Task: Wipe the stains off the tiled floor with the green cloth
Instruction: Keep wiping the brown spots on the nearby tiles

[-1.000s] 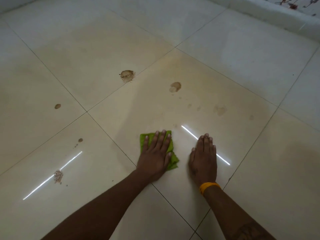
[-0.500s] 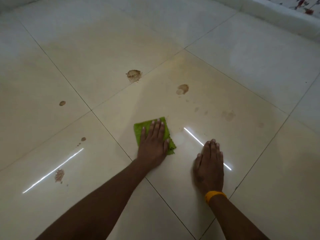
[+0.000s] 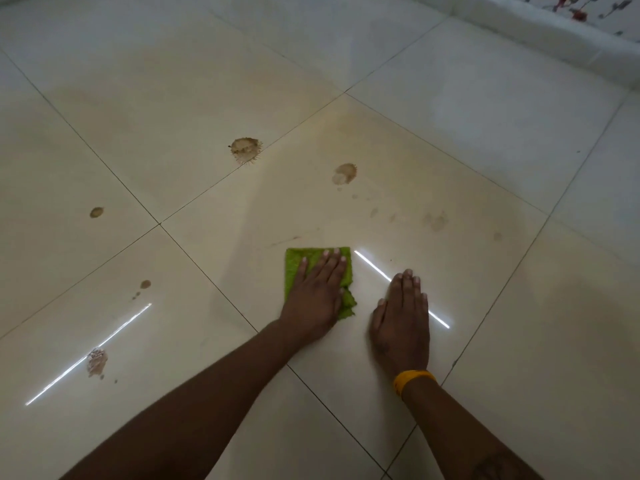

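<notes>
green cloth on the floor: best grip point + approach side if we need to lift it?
Probably the far-left corner of the green cloth. It lies flat on the tiled floor, and the left hand presses flat over its middle and near part, leaving the far edge and left strip bare. Come from the far-left side and pinch that corner. The right hand rests flat on the tile beside it, so avoid that side.

**Cloth pinned flat, stains beyond**

Your left hand (image 3: 313, 299) presses flat on the green cloth (image 3: 293, 268), fingers spread. Your right hand (image 3: 401, 320), with a yellow band (image 3: 412, 379) at the wrist, lies palm-down on the tiled floor (image 3: 485, 98) just beside it. Brown stains (image 3: 245, 150) sit beyond and to your left.
</notes>
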